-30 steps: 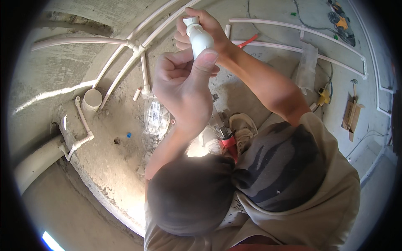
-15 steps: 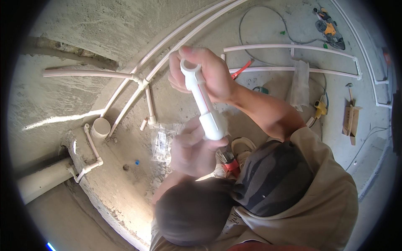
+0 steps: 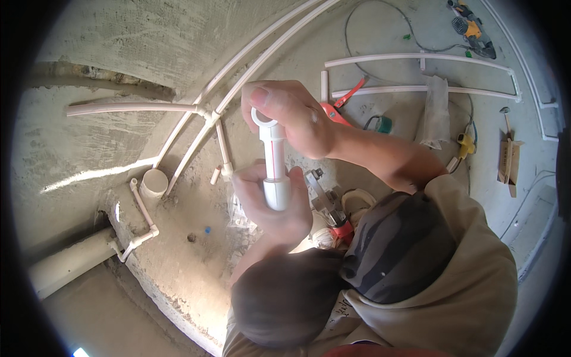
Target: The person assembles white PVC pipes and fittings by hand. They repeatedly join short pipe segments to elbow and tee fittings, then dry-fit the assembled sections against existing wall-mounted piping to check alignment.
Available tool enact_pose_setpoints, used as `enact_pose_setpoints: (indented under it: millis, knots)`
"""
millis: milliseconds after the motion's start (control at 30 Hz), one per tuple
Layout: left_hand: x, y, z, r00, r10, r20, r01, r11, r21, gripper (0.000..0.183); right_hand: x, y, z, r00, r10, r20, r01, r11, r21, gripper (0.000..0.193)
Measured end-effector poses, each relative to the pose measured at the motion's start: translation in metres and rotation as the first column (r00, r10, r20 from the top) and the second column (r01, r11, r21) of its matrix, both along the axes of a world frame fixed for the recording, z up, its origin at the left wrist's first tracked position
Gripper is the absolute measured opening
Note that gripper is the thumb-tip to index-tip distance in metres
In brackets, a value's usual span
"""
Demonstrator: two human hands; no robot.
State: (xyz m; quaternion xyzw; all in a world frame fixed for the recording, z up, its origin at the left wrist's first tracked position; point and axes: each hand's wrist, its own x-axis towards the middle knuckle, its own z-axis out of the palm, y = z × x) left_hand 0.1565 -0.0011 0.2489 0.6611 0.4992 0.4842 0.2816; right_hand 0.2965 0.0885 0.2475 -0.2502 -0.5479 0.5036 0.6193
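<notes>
A short white plastic pipe (image 3: 275, 159) with a red stripe is held up before me, nearly upright, with a white fitting on each end. Closed round the upper fitting (image 3: 265, 122), whose round opening shows, is my right hand (image 3: 294, 119). My left hand (image 3: 275, 217) wraps the lower fitting (image 3: 276, 195) and is slightly blurred; the palm side is hidden. Just right of my right hand, on the floor, lies a red pipe cutter (image 3: 342, 110). A metal tool with a red part (image 3: 326, 199) stands by my shoe, right of my left hand.
White pipes (image 3: 196, 132) run along the wall, with joined pipes (image 3: 416, 89) on the floor to the right. Around lie a teal tape roll (image 3: 383, 124), plastic bag (image 3: 436, 113), yellow tool (image 3: 466, 144), cardboard box (image 3: 508, 160) and power tool (image 3: 473, 30). A pipe stub (image 3: 154, 182) rises at left.
The pipe has swung from a slant to nearly upright, its lower end moving left with my left hand. Both hands keep their hold. The view has shifted slightly, showing more of the pipe cutter.
</notes>
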Motion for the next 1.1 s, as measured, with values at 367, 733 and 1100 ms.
enact_pose_setpoints:
  millis: [367, 733, 1100]
  knots:
    - [-0.013, -0.005, -0.002, 0.995, -0.072, -0.068, 0.077, 0.995, 0.066, 0.035, 0.002, -0.010, 0.000, 0.996, 0.085, -0.005, -0.085, 0.996, 0.014, 0.049]
    - [-0.003, -0.006, 0.001, 0.999, -0.011, -0.051, 0.012, 1.000, 0.022, 0.030, 0.001, -0.011, -0.005, 0.996, 0.077, -0.034, -0.078, 0.997, -0.027, 0.047]
    - [-0.006, 0.012, -0.005, 0.989, 0.033, 0.144, 0.007, 0.963, -0.269, 0.025, 0.003, 0.012, -0.020, 0.978, 0.201, 0.052, -0.190, 0.966, -0.176, 0.057]
